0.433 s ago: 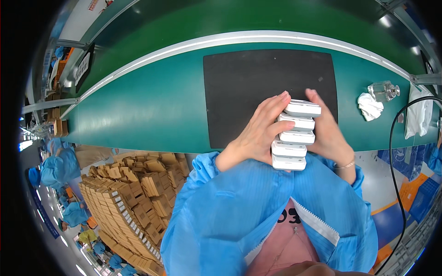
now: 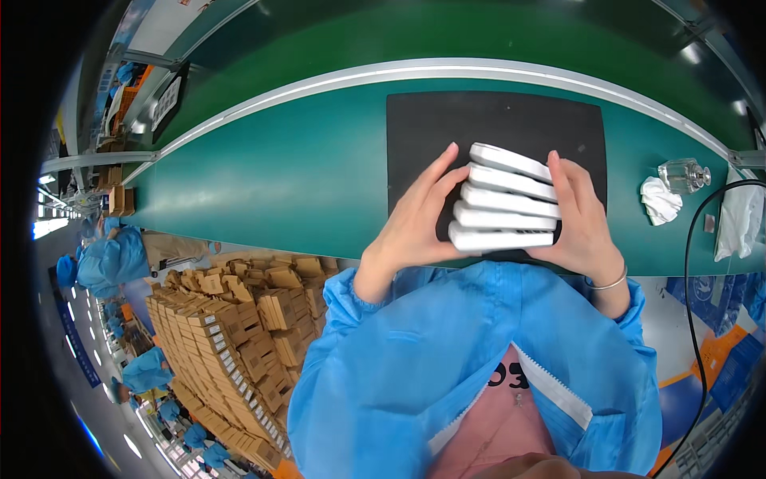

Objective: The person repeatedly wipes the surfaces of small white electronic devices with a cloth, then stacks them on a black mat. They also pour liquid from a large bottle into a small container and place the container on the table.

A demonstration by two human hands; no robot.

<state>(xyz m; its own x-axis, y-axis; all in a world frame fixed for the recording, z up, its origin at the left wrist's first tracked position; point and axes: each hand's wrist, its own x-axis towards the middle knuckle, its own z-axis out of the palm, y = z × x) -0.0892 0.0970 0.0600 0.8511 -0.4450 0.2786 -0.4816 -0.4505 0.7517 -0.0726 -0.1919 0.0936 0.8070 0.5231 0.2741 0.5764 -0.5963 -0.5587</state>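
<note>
Several flat white devices with rounded edges are stacked in a slightly fanned row over the black mat. My left hand holds the stack's left side, its thumb along the nearest device and its fingers reaching up beside the others. On the opposite side, my right hand grips the right ends, fingertips against the upper devices and thumb low by the nearest one. The stack is tilted, and its long white edges face up. Whether it rests on the mat cannot be made out.
A green bench surrounds the mat. To the right are a crumpled white cloth, a glass bottle, a white bag and a black cable. Stacked brown cartons stand at the lower left.
The stack has been turned, so its long edges now show instead of its short ends. My left hand has moved off its top to the left side; my right hand has come against the right ends.
</note>
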